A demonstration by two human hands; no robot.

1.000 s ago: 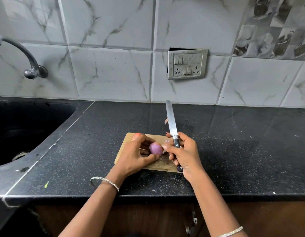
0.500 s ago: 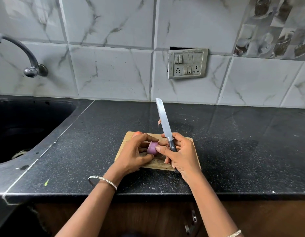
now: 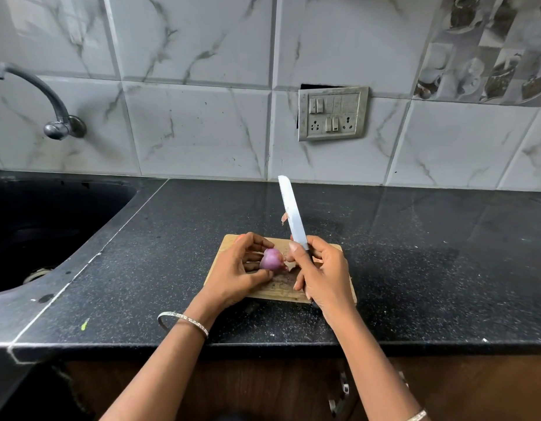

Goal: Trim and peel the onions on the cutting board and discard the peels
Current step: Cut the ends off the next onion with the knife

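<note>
Peeling step, judged from the grip; trimming of this onion can't be confirmed.

Black countertop [image 3: 415,268] carries the wooden cutting board [image 3: 337,250], which sits near its front edge, sink [image 3: 50,232] well apart to the left.

Left hand [image 3: 232,268] is over the board, fingers and thumb curled round the purple onion [image 3: 270,259], holding it just above the wood. Right hand [image 3: 323,275] is just beside it, fingers wrapped round the knife [image 3: 292,214] handle, blade pointing up and away from the person. Right thumb and forefinger reach to the onion's right end, where a loose peel strip [image 3: 289,265] hangs.

Next move probably calls for pinching that strip and pulling it clear while the left hand turns the onion. Blade should stay tilted away from the left fingers.

A small peel scrap [image 3: 283,218] sticks to the blade's left edge and will need clearing off.

Hard to make out:
- Knife handle is almost all hidden in the palm.
- Onion's underside and left end are covered by fingers.
- Reddish bit [image 3: 240,237] at the board's far left corner, behind the left hand, may be another onion; can't tell.
- No bin or peel pile visible.
</note>
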